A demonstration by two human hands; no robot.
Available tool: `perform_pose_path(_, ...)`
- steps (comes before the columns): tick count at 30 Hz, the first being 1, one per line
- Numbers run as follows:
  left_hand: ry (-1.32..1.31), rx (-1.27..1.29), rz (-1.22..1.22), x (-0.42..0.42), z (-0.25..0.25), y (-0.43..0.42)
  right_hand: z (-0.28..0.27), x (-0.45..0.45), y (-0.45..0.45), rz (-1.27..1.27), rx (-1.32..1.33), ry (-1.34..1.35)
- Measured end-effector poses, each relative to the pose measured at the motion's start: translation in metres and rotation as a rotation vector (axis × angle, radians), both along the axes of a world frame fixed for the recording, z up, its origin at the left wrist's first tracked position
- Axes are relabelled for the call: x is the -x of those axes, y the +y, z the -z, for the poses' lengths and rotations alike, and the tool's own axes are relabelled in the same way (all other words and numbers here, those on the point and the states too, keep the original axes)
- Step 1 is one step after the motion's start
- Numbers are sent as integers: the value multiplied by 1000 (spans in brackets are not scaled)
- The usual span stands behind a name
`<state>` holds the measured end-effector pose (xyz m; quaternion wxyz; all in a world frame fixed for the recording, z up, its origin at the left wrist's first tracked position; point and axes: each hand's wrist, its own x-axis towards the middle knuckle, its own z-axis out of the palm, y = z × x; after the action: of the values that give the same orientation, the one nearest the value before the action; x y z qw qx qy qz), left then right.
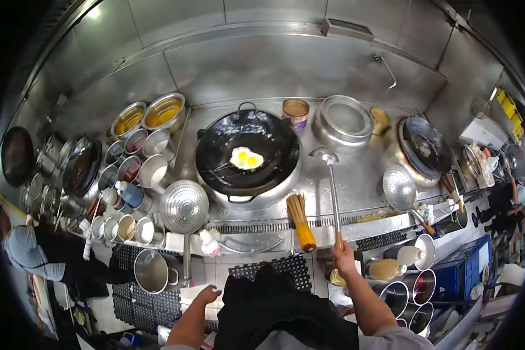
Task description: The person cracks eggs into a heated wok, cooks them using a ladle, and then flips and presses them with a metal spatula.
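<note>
My right hand (343, 256) is closed round the wooden handle end of a long metal ladle (333, 195), whose bowl rests on the steel counter right of the wok. My left hand (210, 293) hangs below the counter edge, near the handle of a perforated strainer (184, 207); its fingers look partly curled, and nothing shows in them. Two eggs with yellow yolks (247, 158) lie in the black wok (216, 134). A bamboo brush with a yellow handle (301, 224) lies between the wok and the ladle.
Steel bowls of yellow liquid (164, 112) and several containers stand left of the wok. A lidded pot (344, 122) and another wok (426, 143) are to the right. A steel pot (151, 271) is low left. A co-worker (26, 251) stands far left.
</note>
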<state>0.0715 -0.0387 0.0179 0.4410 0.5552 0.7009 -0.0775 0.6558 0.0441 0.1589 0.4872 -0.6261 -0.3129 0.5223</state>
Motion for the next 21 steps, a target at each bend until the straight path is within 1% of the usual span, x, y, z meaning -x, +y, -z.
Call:
perform_pose_path(1,4,37,-16,0,-5,-2,-37,15,1,37,40,202)
perform_pose_path(2,-55,164,-111,4,8,-4,-46,18,9,55,16,306)
perform_pose_path(4,-149,215,-167,2,7,-4,-52,27,16,95,-26,528)
perform_pose_path(5,-277,-74,357,22,40,-9,-46,22,18,21,-60,552)
perform_pose_path(6,-393,-369,888,42,63,-2,-47,21,17,-22,-38,547)
perform_pose_path(7,-444,-102,562,41,59,5,-52,20,19,-68,-20,535)
perform_pose_path(8,-463,64,346,35,46,5,-60,19,21,-115,-1,519)
perform_pose_path(9,-468,199,109,31,38,3,-78,17,34,-50,47,469)
perform_pose_path(10,-456,249,-16,30,14,10,-71,8,57,44,31,249)
perform_pose_path(11,-510,46,324,52,48,7,-74,4,85,15,74,-183)
perform_pose_path(13,-688,-152,472,63,23,6,-100,34,120,152,174,-244)
perform_pose_path(15,-726,-204,612,53,-12,33,-92,45,128,-25,244,-453)
perform_pose_path(16,-673,-154,686,51,-16,48,-85,50,135,-115,275,-556)
perform_pose_path(17,-620,-104,756,48,-16,61,-69,51,139,-177,318,-579)
perform_pose_path(20,-460,59,931,31,-27,87,-21,64,138,54,290,-581)
perform_pose_path(21,-298,88,906,11,-85,106,1,69,137,46,182,-807)
